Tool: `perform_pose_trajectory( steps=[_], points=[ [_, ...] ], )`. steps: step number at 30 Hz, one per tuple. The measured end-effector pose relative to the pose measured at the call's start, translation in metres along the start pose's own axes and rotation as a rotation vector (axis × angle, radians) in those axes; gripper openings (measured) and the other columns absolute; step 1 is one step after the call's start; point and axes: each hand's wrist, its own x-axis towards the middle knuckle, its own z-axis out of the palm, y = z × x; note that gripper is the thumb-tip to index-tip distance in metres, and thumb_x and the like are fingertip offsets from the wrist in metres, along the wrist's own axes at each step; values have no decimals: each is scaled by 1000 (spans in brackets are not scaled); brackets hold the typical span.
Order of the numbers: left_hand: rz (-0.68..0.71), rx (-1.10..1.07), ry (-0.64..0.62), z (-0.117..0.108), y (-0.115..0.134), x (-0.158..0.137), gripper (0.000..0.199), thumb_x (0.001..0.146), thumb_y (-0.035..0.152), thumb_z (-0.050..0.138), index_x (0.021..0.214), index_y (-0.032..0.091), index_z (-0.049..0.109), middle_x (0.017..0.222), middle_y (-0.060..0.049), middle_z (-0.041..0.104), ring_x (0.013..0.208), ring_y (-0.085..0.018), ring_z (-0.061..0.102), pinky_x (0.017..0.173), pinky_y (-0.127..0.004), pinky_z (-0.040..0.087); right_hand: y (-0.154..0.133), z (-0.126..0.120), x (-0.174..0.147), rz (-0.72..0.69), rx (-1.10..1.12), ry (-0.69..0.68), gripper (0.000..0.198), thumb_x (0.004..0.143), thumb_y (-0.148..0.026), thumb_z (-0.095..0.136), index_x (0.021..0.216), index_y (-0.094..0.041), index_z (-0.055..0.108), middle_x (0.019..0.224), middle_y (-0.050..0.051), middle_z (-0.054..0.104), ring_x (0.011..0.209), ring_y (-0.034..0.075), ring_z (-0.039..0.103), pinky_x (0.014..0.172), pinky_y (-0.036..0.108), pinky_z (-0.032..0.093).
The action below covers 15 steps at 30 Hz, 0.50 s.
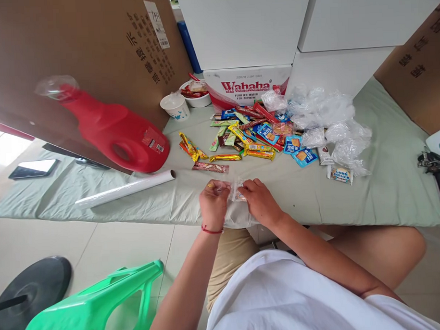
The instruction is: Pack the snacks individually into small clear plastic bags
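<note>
Close to the table's front edge, my left hand [213, 203] and my right hand [260, 201] meet over a small whitish snack packet [238, 192] in clear plastic. My left fingers pinch the clear plastic at the packet's left side. My right fingers close on its right side and hide part of its print. Just beyond my left hand lies a dark red wrapped bar [210, 167]. Farther back is a pile of wrapped snacks: yellow bars [258, 152], blue packets [305, 156] and green and red sticks.
Crumpled clear plastic wrap [322, 113] is heaped at the back right. On the left lie a roll of plastic film [127, 189] and a tilted red jug [121, 132]. A paper cup [175, 108] and white boxes [246, 84] stand behind. A green stool [98, 304] is on the floor.
</note>
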Motion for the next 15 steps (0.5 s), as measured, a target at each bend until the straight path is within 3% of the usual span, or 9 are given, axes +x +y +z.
perform_pose_trajectory(
  steps=[1, 3, 6, 10, 13, 15],
  points=[
    [23, -3, -18, 5, 5, -7, 1, 81, 21, 62, 82, 21, 61, 93, -6, 78, 87, -21, 74, 82, -36, 60, 0, -2, 0, -4, 14, -4, 33, 96, -4, 52, 116, -18, 75, 116, 14, 69, 105, 29, 55, 91, 42, 49],
    [96, 38, -46, 15, 13, -21, 12, 82, 17, 57, 87, 21, 67, 97, -6, 79, 94, -22, 74, 89, -39, 60, 2, -9, -1, -24, 91, -13, 38, 93, -2, 51, 117, -17, 75, 121, 15, 71, 112, 29, 58, 98, 44, 48],
    [340, 218, -99, 26, 15, -38, 33, 87, 14, 49, 111, 21, 71, 116, -9, 78, 115, -24, 69, 103, -43, 54, 15, -18, -7, -20, 349, -11, 44, 92, -4, 49, 122, -22, 75, 127, 12, 73, 123, 27, 62, 109, 45, 47],
    [626, 560, -236, 35, 2, -54, 62, 87, 20, 55, 149, 20, 52, 151, -13, 62, 140, -32, 55, 113, -53, 43, 43, -20, -25, 187, 781, -14, 38, 95, -21, 48, 122, -26, 75, 124, 7, 75, 125, 24, 66, 108, 43, 52],
    [702, 707, -260, 42, -8, -60, 62, 90, 24, 58, 151, 21, 51, 156, -14, 57, 143, -35, 53, 116, -57, 36, 62, -23, -36, 506, 820, 195, 40, 96, -25, 40, 114, -21, 76, 107, 10, 77, 99, 24, 74, 89, 40, 61],
    [729, 759, -246, 45, -13, -60, 55, 94, 23, 57, 148, 22, 55, 155, -14, 58, 142, -34, 54, 116, -55, 35, 71, -30, -38, 543, 674, 382, 43, 96, -19, 37, 119, -19, 74, 115, 13, 75, 101, 23, 72, 87, 38, 62]
  ],
)
